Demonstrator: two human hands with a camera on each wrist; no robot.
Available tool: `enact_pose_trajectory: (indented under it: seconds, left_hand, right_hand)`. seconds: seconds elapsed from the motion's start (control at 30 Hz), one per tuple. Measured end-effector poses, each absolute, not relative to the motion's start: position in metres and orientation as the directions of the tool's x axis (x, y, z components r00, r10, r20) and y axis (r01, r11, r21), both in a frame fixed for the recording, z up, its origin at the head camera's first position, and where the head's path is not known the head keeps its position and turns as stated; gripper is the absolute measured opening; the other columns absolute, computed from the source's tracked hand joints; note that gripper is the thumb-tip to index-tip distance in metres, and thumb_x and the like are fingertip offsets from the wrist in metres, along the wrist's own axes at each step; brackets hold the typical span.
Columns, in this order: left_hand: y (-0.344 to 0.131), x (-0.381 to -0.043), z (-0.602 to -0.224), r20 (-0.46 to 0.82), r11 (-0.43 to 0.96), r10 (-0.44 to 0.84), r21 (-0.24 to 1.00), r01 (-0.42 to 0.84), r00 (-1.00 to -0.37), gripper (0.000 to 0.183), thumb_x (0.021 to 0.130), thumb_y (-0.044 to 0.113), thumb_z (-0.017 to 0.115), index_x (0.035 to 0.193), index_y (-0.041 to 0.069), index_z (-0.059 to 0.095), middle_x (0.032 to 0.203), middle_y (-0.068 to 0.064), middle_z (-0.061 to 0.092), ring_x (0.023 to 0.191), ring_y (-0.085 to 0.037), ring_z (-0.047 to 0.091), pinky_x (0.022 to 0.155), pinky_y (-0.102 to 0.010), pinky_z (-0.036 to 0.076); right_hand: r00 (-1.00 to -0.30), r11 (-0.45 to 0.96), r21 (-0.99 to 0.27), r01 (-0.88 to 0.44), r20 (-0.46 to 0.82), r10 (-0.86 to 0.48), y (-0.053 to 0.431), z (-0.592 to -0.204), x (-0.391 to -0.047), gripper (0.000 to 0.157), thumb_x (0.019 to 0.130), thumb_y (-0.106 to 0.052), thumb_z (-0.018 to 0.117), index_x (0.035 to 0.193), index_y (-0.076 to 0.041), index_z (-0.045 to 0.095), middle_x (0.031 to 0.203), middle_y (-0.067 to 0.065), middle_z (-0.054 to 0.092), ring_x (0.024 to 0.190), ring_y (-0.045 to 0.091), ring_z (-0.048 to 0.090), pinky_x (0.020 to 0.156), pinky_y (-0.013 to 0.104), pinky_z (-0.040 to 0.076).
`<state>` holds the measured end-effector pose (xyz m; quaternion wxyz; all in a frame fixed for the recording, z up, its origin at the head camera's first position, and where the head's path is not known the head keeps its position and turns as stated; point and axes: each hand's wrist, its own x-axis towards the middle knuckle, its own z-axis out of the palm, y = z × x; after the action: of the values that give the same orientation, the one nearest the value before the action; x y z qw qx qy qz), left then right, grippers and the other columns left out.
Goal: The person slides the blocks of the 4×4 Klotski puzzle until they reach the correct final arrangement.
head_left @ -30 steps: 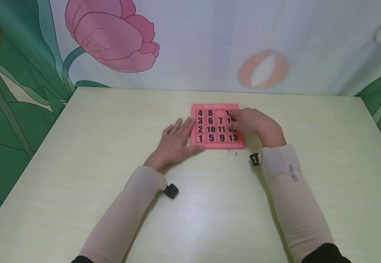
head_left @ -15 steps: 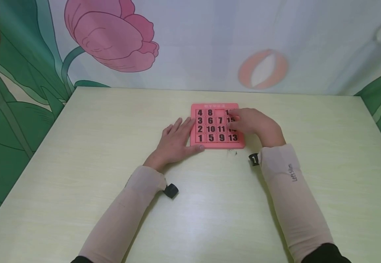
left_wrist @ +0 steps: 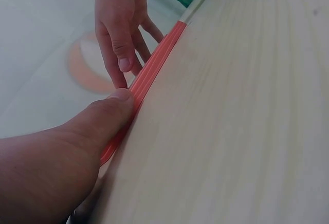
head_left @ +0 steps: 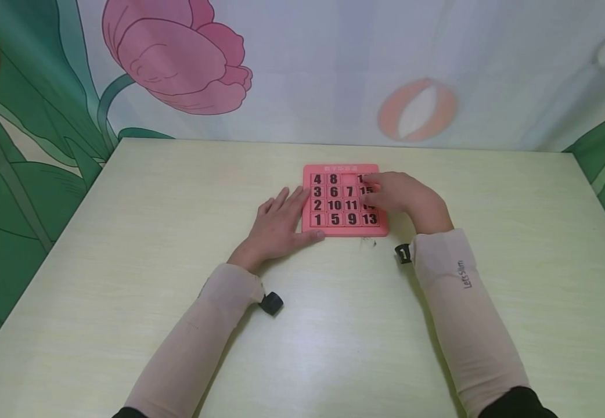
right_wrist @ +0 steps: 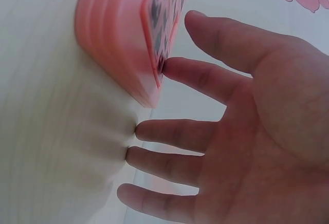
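Note:
A pink number slide puzzle (head_left: 344,233) lies flat towards the back of the table, with black-numbered tiles in rows and a gap in the top row, third place. My left hand (head_left: 281,229) rests against its left side with straight fingers; in the left wrist view the thumb (left_wrist: 110,112) presses the near edge. From the right reaches my right hand (head_left: 404,197), its index fingertip on the top-right tile, partly covering that number. The right wrist view shows this index finger (right_wrist: 205,77) on the puzzle's corner, the thumb above the tiles, and the other fingers touching the table.
The pale wood-grain table (head_left: 177,197) ends at a back edge against a printed curtain (head_left: 308,69) with flowers and leaves. Small dark specks (head_left: 374,244) lie just in front of the puzzle. Dark wrist bands sit on both sleeves.

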<state>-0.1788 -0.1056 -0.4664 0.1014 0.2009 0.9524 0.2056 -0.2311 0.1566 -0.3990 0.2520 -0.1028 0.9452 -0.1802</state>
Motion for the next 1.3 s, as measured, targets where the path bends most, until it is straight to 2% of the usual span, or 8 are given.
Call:
enact_pose_trajectory:
  seconds: [1.3]
  left_hand:
    - [-0.1051,-0.179,-0.4658,-0.119,0.84,0.423,0.424,0.339,-0.898,0.1,0.092,0.071,0.052,0.164,0.017,0.01,0.169,0.0,0.008,0.154,-0.025,-0.002,0.121,-0.047,0.001]
  right_hand:
    - [-0.862,0.91,-0.401,-0.104,-0.421,-0.284,0.152,-0.3988,-0.2292,0.064,0.103,-0.03,0.056,0.159,-0.009,0.032,0.156,0.017,0.04,0.141,0.037,0.036,0.116,0.057,0.025]
